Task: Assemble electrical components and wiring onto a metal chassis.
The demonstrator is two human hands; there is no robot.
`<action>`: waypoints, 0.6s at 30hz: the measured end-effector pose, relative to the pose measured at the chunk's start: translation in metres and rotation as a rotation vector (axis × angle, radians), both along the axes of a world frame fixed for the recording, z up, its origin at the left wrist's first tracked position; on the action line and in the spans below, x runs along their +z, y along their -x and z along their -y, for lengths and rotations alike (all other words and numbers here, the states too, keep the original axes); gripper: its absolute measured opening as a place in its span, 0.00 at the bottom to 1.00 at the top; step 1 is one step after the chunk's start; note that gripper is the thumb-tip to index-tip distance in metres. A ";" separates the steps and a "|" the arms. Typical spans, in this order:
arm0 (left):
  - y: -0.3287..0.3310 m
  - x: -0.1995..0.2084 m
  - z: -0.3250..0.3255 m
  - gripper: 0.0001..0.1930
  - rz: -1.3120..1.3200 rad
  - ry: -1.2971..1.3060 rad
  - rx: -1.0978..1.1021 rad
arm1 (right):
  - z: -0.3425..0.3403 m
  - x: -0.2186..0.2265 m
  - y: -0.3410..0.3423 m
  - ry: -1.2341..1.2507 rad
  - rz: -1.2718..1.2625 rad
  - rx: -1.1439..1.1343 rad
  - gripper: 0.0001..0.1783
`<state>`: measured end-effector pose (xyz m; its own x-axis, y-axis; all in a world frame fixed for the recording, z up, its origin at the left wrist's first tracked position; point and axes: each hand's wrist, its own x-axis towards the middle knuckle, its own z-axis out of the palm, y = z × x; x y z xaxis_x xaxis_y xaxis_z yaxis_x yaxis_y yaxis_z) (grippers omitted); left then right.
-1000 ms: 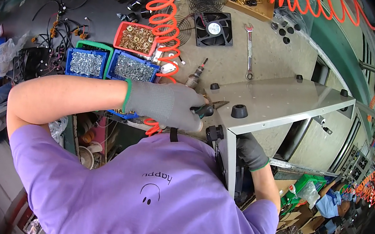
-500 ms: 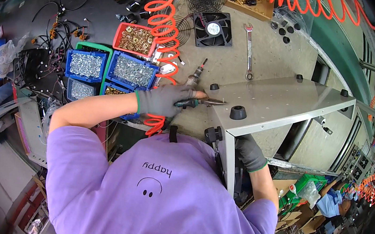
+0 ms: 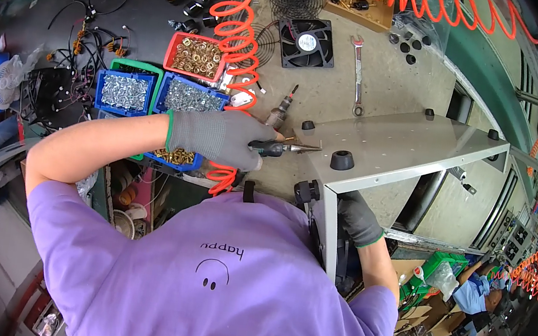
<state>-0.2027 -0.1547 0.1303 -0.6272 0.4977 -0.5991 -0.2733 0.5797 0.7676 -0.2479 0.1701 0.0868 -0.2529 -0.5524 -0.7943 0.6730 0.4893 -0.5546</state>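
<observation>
My left hand [image 3: 222,138], in a grey glove, is closed round the dark handles of a pair of long-nose pliers [image 3: 302,148]. The pliers' tip points right, beside the near left corner of a grey metal casing [image 3: 401,144] with black rubber feet [image 3: 343,160]. By the pliers shows a small brass-coloured bit, too small to name. My right hand [image 3: 360,221], gloved too, reaches under the casing's top panel behind its near edge; its fingers are hidden. A black knob-like fitting [image 3: 306,191] sits on the casing's left side.
Beyond my left hand lie a power screwdriver [image 3: 281,108], a wrench [image 3: 357,74] and a black fan [image 3: 306,42]. Bins of screws [image 3: 124,92] and a red bin of brass washers [image 3: 195,56] stand left. A coiled orange air hose [image 3: 235,34] hangs between.
My left forearm and elbow have swung outward to the left, and the left hand has turned round the pliers. Pliers, casing and right hand stay nearly in place.
</observation>
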 end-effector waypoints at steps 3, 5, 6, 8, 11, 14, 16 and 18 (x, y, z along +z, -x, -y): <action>0.006 0.006 -0.005 0.32 0.000 0.009 -0.037 | -0.001 -0.003 -0.002 0.011 -0.010 -0.012 0.22; 0.014 0.013 -0.010 0.31 -0.002 0.009 -0.049 | 0.001 -0.001 -0.001 0.013 0.023 -0.028 0.22; 0.019 0.020 -0.012 0.31 0.064 0.054 -0.076 | 0.002 0.000 0.000 0.016 0.057 -0.045 0.22; 0.022 0.023 -0.016 0.31 0.130 0.100 -0.101 | 0.004 0.003 0.000 0.023 0.034 -0.025 0.22; 0.014 0.017 -0.020 0.31 0.204 0.160 -0.111 | 0.003 0.002 -0.003 0.039 0.052 -0.084 0.21; -0.015 -0.006 -0.026 0.33 -0.044 0.134 -0.024 | 0.004 0.001 -0.003 0.041 0.067 -0.120 0.21; -0.020 -0.009 -0.028 0.34 0.006 0.083 0.054 | 0.004 0.000 -0.003 0.025 0.035 -0.087 0.21; -0.033 -0.034 -0.025 0.36 -0.139 0.078 0.054 | 0.004 -0.002 -0.003 0.034 0.068 -0.112 0.21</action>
<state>-0.1699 -0.1292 0.0965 -0.7311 0.4162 -0.5406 -0.2002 0.6267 0.7531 -0.2453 0.1665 0.0853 -0.2602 -0.5510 -0.7929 0.7591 0.3908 -0.5206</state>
